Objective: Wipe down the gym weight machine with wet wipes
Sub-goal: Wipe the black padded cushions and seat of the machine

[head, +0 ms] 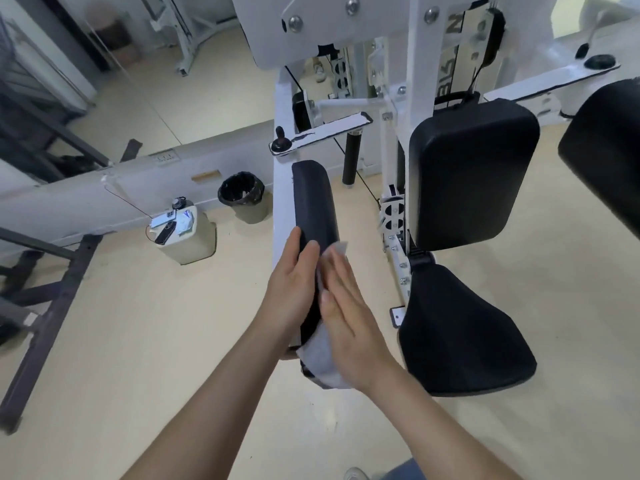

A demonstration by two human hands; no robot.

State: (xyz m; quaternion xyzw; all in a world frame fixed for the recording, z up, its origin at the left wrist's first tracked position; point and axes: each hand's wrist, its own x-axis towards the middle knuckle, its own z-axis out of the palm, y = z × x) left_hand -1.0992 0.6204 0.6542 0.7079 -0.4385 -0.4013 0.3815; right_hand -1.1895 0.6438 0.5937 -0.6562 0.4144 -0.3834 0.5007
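Right hand: flat, fingers straight and together, pressed a wipe onto the near end of the arm pad.
Left hand: also flat, fingers straight, laid against the arm pad's left side; it held nothing.

Frame: white steel, bolted, rose beyond and right of the arm pad.
Seat: black, right of the arm pad, level with its near end.
Back pad: black, upright, right of the arm pad, above the seat.
Second pad: black, far right of the arm pad, cut by the picture edge.
Rack: dark bars on the floor, well left of the arm pad.
Arm pad: black, long and narrow, ran away from the person along a white bar.
Canister: pale, on the floor left of the arm pad.
Bin: black liner, just left of the arm pad's far half, against the low wall.
Wipe: white, draped over the arm pad's near end, one edge showing past the right fingertips.
Phone: dark, on the canister top, among small papers.
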